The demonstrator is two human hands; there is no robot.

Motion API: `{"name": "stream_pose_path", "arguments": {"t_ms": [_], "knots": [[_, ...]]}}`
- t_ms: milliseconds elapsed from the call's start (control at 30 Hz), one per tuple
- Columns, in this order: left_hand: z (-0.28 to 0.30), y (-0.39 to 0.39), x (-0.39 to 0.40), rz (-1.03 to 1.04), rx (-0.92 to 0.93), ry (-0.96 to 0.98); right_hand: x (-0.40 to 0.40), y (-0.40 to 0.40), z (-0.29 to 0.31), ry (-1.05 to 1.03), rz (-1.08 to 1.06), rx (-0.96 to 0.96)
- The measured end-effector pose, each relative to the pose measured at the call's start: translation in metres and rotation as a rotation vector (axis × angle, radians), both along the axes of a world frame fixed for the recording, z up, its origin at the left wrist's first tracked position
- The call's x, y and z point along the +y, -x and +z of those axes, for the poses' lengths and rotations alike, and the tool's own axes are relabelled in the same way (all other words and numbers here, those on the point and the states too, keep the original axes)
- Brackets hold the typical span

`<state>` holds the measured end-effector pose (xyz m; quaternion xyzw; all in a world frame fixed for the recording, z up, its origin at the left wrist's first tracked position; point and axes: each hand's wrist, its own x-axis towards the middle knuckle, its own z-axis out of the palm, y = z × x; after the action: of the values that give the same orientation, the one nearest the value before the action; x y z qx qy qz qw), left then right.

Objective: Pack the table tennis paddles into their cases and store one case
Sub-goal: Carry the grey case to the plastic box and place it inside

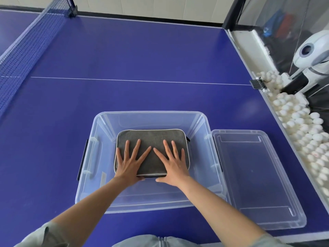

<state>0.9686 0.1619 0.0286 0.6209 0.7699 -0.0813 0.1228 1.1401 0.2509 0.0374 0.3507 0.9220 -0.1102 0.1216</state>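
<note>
Inside the clear bin (pixel 99 189) on the blue surface (pixel 142 59), the grey case (pixel 151 138) lies flat under my left hand (pixel 130 163) and right hand (pixel 173 164), both splayed open, with the bin's lid (pixel 258 175) just right of it.

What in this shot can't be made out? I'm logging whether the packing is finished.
- Contents of the grey case: closed fabric hides any paddle, head view.
- Case zipper: the left hand and right hand lie flat over the near edge.
- A second case: none in frame, so cannot tell.
- Items behind the plastic sheet at upper right: blurred by glare.
</note>
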Motion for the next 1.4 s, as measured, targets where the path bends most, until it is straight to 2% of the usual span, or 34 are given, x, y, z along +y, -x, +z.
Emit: {"name": "stream_pose_path", "arguments": {"t_ms": [233,333,433,500,567,700,900,1033,1133,1300,1400], "knots": [[0.005,-0.002,0.001,-0.020,0.037,0.064,-0.001,0.002,0.004,0.016,0.010,-0.041],[0.017,-0.004,0.006,-0.044,-0.041,0.118,0.002,0.003,0.023,0.091,0.005,-0.028],[0.038,-0.014,0.011,-0.054,-0.173,-0.054,0.008,-0.008,0.049,0.072,-0.056,0.152],[0.055,-0.028,0.020,-0.099,-0.161,-0.238,0.013,-0.023,0.064,-0.052,-0.100,0.262],[0.072,-0.048,0.036,-0.150,-0.130,-0.331,0.021,-0.041,0.078,-0.157,-0.142,0.313],[0.098,-0.100,0.070,-0.194,-0.165,-0.383,0.045,-0.082,0.093,-0.249,-0.186,0.299],[0.111,-0.199,0.120,-0.259,-0.019,-0.431,0.089,-0.166,0.099,-0.274,-0.147,0.281],[0.102,-0.266,0.148,-0.154,-0.018,-0.399,0.124,-0.239,0.097,-0.239,-0.100,0.294],[0.079,-0.315,0.154,-0.087,-0.054,-0.362,0.144,-0.294,0.084,-0.197,-0.089,0.235],[0.012,-0.368,0.143,0.051,-0.057,-0.159,0.164,-0.372,0.034,-0.078,-0.180,0.084],[-0.014,-0.378,0.141,0.121,-0.057,-0.132,0.166,-0.398,0.001,-0.028,-0.231,-0.019]]}}
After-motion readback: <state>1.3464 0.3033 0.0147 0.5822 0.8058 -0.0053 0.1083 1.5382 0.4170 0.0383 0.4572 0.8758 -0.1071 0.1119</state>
